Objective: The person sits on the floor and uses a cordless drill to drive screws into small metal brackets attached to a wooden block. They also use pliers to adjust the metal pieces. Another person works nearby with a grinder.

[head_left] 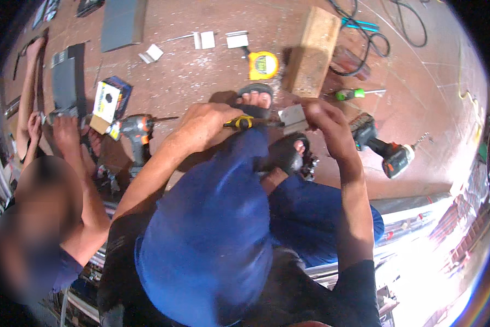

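Note:
My left hand [206, 121] is closed round the yellow-and-black handle of a screwdriver [239, 122], whose shaft points right. In the fingers of my right hand [322, 115] is a small pale metal plate [292, 116], held near the screwdriver's far end. Whether the tip touches the plate is not clear. Both hands are above my sandalled feet [289, 152], over the floor between my knees. Similar small pale metal pieces [204, 40] lie on the floor ahead, near a yellow tape measure [263, 65].
A wooden block [314, 49] stands beyond my right hand. To its right lie a green-handled screwdriver [350, 94], a cordless drill [396, 158] and black cable [378, 46]. An orange-and-black drill [136, 131] and a small box [111, 99] are left, beside a co-worker's hands [65, 131].

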A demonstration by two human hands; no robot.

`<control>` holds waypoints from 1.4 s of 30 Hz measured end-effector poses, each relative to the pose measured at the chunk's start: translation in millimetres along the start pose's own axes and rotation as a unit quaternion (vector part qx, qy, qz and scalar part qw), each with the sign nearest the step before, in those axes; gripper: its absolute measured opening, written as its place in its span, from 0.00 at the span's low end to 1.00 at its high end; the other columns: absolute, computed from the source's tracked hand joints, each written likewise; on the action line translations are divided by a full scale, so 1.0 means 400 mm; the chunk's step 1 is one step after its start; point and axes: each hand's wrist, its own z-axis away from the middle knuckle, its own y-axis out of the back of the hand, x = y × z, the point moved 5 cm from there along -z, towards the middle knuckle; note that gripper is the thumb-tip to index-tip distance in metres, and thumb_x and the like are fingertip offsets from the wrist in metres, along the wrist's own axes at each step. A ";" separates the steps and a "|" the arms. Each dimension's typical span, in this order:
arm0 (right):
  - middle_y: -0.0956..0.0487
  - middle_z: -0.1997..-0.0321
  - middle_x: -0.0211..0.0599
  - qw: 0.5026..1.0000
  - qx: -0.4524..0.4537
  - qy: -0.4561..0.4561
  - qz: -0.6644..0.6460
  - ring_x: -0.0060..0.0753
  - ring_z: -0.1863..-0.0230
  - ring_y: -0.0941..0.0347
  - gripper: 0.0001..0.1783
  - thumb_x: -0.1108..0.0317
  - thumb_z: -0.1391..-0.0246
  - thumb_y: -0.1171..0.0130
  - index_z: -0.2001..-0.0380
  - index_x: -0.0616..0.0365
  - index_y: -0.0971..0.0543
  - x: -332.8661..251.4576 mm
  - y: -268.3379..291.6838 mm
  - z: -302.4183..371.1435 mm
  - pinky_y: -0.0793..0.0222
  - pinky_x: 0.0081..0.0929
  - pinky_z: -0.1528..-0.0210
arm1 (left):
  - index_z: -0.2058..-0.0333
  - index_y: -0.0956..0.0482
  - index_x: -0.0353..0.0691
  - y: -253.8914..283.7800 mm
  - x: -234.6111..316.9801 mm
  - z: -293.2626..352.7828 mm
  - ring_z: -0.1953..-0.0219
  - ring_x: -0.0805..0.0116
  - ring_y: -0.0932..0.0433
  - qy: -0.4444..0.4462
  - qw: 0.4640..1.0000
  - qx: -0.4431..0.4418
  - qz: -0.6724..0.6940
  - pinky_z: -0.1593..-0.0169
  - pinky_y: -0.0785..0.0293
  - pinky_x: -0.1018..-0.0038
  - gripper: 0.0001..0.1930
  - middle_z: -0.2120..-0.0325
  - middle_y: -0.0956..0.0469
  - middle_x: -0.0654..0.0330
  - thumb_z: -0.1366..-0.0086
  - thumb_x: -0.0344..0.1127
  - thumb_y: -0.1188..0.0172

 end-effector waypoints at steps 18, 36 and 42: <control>0.17 0.72 0.35 0.958 0.234 -0.106 -0.128 0.29 0.73 0.20 0.16 0.55 0.34 0.40 0.64 0.59 0.20 0.155 0.068 -0.131 0.29 0.26 0.72 | 0.36 0.30 0.34 -0.136 0.029 -0.120 0.50 0.61 0.16 0.129 0.708 -0.199 0.665 0.50 0.19 0.69 0.30 0.48 0.18 0.49 0.28 0.48 0.39; 0.19 0.78 0.37 0.973 0.203 -0.100 0.038 0.27 0.78 0.24 0.23 0.53 0.37 0.37 0.69 0.67 0.16 0.127 0.097 -0.151 0.31 0.28 0.74 | 0.35 0.32 0.40 -0.187 0.030 -0.148 0.48 0.54 0.16 0.119 0.641 -0.248 0.717 0.55 0.15 0.64 0.25 0.45 0.20 0.47 0.24 0.47 0.45; 0.18 0.77 0.40 0.974 0.195 -0.101 0.053 0.30 0.77 0.22 0.23 0.53 0.37 0.37 0.67 0.69 0.15 0.135 0.102 -0.155 0.28 0.31 0.71 | 0.34 0.32 0.38 -0.175 0.021 -0.152 0.47 0.53 0.16 0.121 0.670 -0.249 0.689 0.56 0.15 0.66 0.30 0.46 0.20 0.45 0.28 0.49 0.41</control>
